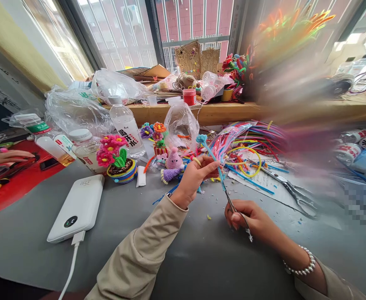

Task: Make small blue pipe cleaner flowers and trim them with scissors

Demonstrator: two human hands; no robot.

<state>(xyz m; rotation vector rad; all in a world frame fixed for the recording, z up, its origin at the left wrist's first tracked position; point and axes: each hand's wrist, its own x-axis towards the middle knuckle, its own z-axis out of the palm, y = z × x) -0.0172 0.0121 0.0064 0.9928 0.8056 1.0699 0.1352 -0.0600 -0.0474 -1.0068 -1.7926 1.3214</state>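
My left hand (198,177) pinches a light-blue pipe cleaner (213,157), which has a curled blue tip (202,138) at its upper end. In my right hand (248,218) is a pair of small scissors (230,203), held by the handles. The blades point up and meet the lower part of the blue stem, just below my left fingers. Whether the blades are closed on it I cannot make out. Behind my left hand stand a pink and purple crocheted figure (174,160) and a pot of pink pipe-cleaner flowers (122,171).
A white power bank (79,208) with a cable lies at left, near bottles (126,125). Bundled pipe cleaners (239,137) and large scissors (290,189) lie right of centre. A blurred colourful mass (295,62) fills the upper right. Another person's hand (9,158) rests at far left.
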